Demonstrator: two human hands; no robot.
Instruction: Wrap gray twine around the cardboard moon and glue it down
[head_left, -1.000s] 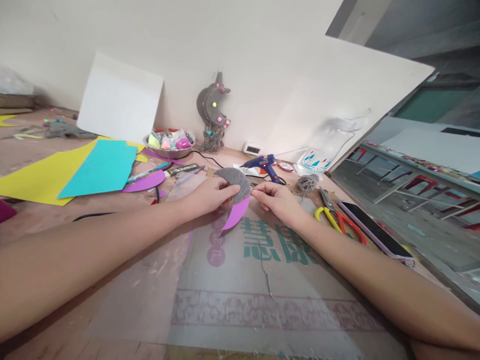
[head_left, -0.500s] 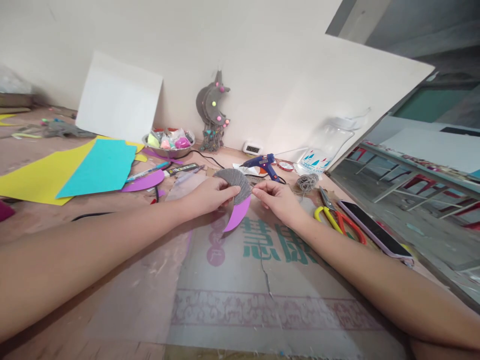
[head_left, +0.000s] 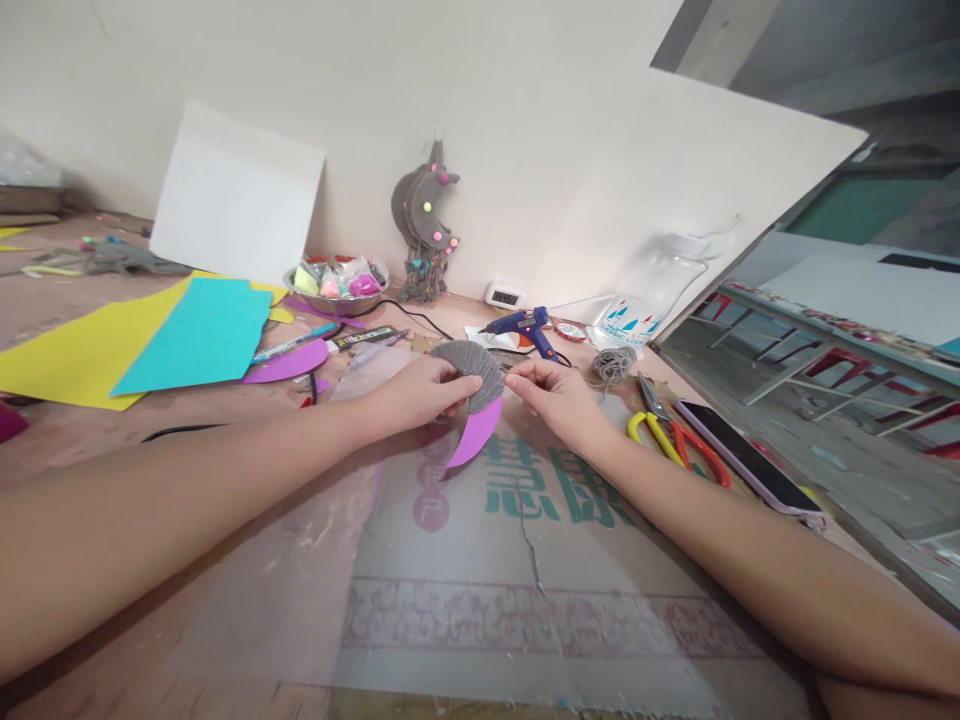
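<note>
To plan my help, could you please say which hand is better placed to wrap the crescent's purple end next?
Probably the right hand: the left hand holds the crescent, while the right's fingertips pinch near its edge.

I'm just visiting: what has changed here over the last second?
Very little: the grey-and-purple crescent seems to have dipped slightly toward the person. Nothing was visibly taken up or let go. The left hand still grips it, the right hand stays by its edge; glue gun and phone are unmoved.
</note>
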